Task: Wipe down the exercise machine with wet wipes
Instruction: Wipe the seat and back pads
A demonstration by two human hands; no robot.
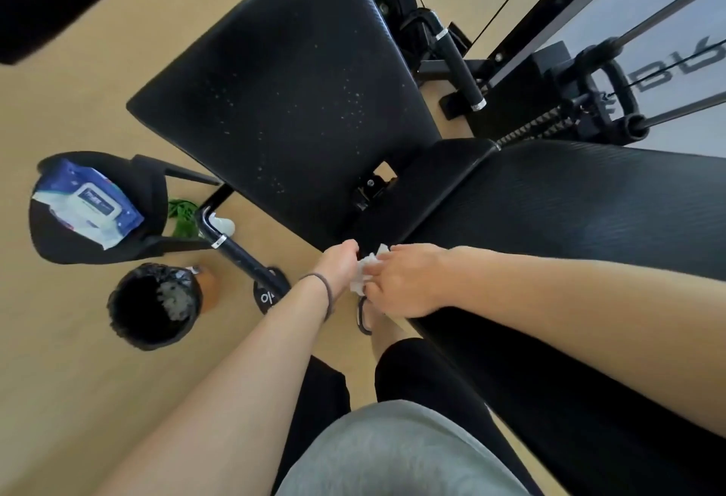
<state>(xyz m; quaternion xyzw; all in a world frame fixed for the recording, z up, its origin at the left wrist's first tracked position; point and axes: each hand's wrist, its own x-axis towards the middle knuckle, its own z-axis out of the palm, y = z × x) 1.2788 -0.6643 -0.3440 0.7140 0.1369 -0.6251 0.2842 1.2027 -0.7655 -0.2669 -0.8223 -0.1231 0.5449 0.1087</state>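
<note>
Head view: left hand (338,264) and right hand (408,279) pinch one wipe (363,274) at the pad (283,102) near edge; judged refolding, next wiping the speckled pad.

Under me is a pale wooden floor (78,358), and on it stands the black frame of the exercise machine (506,63). A round bin (155,307) lined with a black bag stands on the floor to my left. Just behind it is a small black padded seat (98,244), and a blue pack of wet wipes (88,203) lies flat on top of that seat, its lid facing up
</note>
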